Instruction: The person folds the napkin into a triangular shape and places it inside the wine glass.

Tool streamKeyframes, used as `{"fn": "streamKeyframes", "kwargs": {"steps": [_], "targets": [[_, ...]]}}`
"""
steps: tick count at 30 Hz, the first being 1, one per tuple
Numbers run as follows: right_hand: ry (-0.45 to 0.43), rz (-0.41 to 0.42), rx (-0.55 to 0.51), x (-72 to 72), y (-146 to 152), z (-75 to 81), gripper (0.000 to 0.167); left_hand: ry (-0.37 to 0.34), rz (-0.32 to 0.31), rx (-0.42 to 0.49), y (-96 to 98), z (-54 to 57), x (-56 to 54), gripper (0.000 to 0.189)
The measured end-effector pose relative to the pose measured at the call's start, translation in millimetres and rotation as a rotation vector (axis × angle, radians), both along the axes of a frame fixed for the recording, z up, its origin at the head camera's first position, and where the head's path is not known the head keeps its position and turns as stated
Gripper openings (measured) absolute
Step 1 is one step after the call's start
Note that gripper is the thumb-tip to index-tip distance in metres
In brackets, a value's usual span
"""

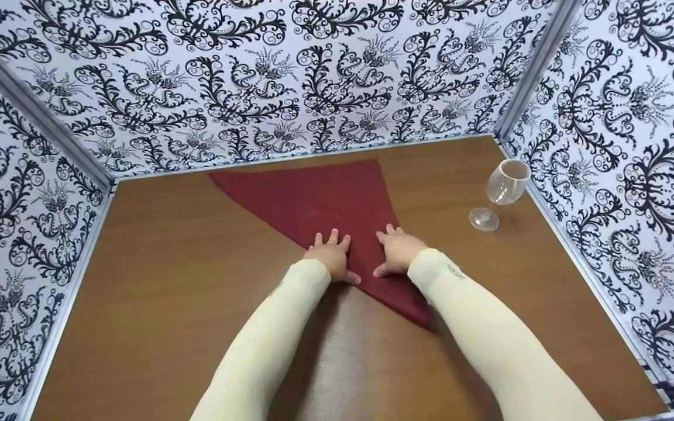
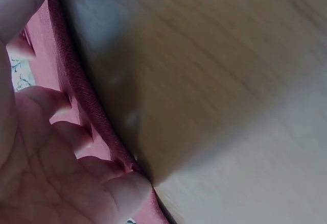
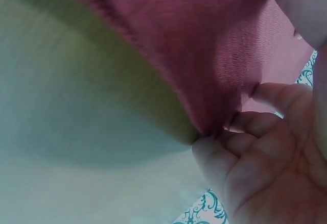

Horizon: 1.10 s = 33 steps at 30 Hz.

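Both hands (image 1: pixel 330 257) (image 1: pixel 401 250) spread on red cloth (image 1: pixel 319 196); wine glass (image 1: pixel 505 186) upright on tbl (image 1: pixel 167 286), well apart, nr R wall (image 1: pixel 623 146).

Left sleeve (image 1: pixel 261 345) and right sleeve (image 1: pixel 486 321): both pale cream, long, smooth, fairly snug, wrist ends rounded. I see a dark marking (image 1: pixel 456 271) near the right cuff (image 1: pixel 426 266), lettering-like, too small for me to read from here. Fainter mark (image 1: pixel 277 289) on the left sleeve, same zone. Left grip (image 1: pixel 330 255) and right grip (image 1: pixel 400 251) both bare.
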State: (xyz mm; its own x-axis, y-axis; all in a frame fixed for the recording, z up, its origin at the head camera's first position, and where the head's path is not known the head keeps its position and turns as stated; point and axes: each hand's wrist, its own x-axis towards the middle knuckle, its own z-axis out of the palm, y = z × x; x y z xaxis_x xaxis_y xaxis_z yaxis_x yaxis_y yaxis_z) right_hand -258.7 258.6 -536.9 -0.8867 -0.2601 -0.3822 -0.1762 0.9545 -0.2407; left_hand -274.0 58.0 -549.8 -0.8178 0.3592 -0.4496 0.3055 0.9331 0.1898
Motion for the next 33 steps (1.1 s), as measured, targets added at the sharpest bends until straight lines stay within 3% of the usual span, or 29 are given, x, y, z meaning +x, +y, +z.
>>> {"fn": "streamKeyframes", "kwargs": {"steps": [5, 13, 17, 23, 33], "targets": [[0.012, 0.006, 0.011, -2.7, -3.4, -8.8, 0.108, -0.016, 0.003, 0.003, -6.7, 3.0, -3.3, 0.115], [0.020, 0.020, 0.016, -4.4, -6.3, -10.4, 0.108, 0.032, -0.001, -0.041, -0.5, 14.0, 8.9, 0.104], [0.034, 0.018, 0.023, -4.1, -7.0, -10.4, 0.108, 0.044, -0.022, -0.042, 8.5, 9.8, 16.6, 0.099], [0.026, 0.024, 0.037, -1.6, -9.4, -7.6, 0.107, 0.067, -0.034, -0.120, 13.4, 1.1, 24.5, 0.123], [0.008, -0.014, 0.072, -6.6, -5.5, 1.0, 0.111, 0.043, -0.034, -0.092, 14.2, -4.1, 18.2, 0.130]]}}
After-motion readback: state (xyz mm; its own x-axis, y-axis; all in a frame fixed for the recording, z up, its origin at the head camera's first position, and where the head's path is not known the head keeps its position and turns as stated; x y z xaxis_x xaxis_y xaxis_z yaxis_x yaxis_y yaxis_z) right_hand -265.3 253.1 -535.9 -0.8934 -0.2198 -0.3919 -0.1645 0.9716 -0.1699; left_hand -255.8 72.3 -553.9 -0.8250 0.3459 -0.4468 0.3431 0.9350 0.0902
